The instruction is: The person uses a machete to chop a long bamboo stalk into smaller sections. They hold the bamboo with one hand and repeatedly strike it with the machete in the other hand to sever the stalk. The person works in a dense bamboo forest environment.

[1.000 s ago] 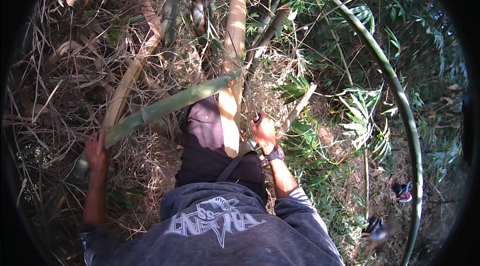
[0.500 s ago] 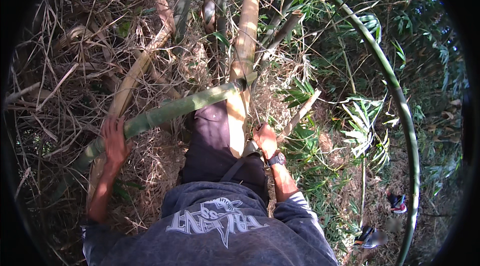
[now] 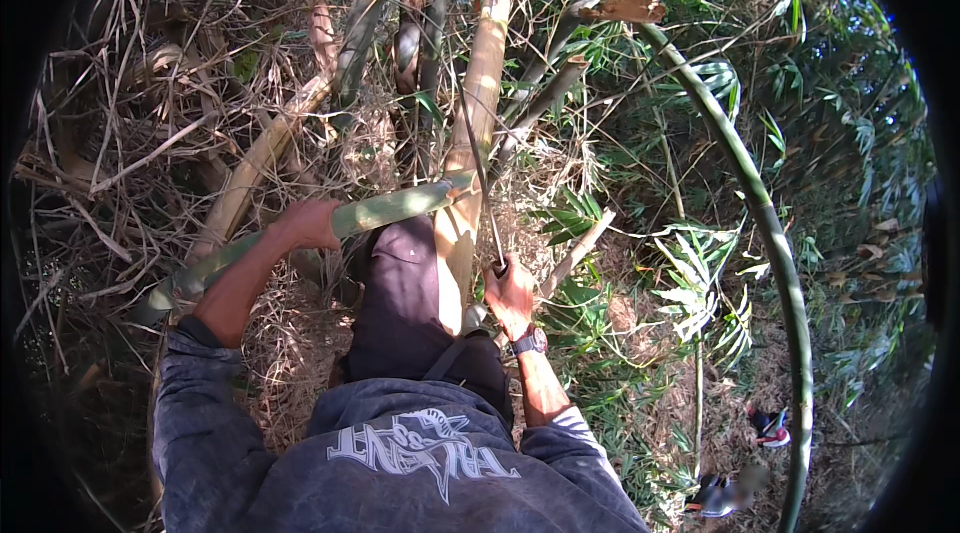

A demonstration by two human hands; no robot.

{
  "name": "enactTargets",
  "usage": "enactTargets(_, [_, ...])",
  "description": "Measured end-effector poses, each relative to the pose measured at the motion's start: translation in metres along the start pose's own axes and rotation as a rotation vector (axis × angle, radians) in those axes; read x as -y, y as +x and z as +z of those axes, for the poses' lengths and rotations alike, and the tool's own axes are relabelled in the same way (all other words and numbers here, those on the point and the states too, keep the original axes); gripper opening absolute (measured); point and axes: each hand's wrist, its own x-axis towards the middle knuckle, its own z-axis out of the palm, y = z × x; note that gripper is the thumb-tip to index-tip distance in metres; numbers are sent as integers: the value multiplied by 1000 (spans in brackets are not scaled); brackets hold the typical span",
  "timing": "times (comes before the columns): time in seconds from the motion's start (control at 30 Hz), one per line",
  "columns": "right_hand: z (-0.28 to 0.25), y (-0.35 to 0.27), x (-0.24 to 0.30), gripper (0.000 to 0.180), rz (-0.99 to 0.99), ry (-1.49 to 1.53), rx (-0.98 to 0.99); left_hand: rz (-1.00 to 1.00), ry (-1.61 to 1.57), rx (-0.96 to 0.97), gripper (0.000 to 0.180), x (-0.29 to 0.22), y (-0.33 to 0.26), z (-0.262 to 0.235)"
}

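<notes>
left hand (image 3: 308, 224): grip shifted right, holding pole (image 3: 395, 212) closer to blade | right hand (image 3: 510, 291): grip holding knife (image 3: 484, 183), blade now at pole's right end | pole: crosses pale stalk (image 3: 487, 53)

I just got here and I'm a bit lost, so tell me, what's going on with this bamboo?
A person has the left hand around a green pole, whose far end lies in front of a tan pole. The right hand grips a long, thin blade that points up and away, close by that end. Whether the blade touches the green pole, I can't tell. Dry stalks and leafy growth surround them.
</notes>
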Motion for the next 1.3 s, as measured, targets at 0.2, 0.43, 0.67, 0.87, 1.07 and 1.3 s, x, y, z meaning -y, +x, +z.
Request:
enactTargets(0.2, [-12,19,36,27,-225,185,-234,68,-262,190,63,29,17,10])
enactTargets(0.43, [49,-10,-82,33,421,-252,215,15,-296,169,60,33,27,8])
enactTargets(0.67, [-3,22,47,17,-10,223,-130,-40,-242,152,65,20,1,-1])
enactTargets(0.87, [39,4,-49,22,329,-142,110,1,-261,141,72,26,16,5])
enactTargets(1.07, [16,-20,-66,20,532,-60,121,-1,-212,42,70,27,5,10])
enactTargets(1.3, [7,16,38,14,121,573,-246,-90,-197,110,59,27,4,10])
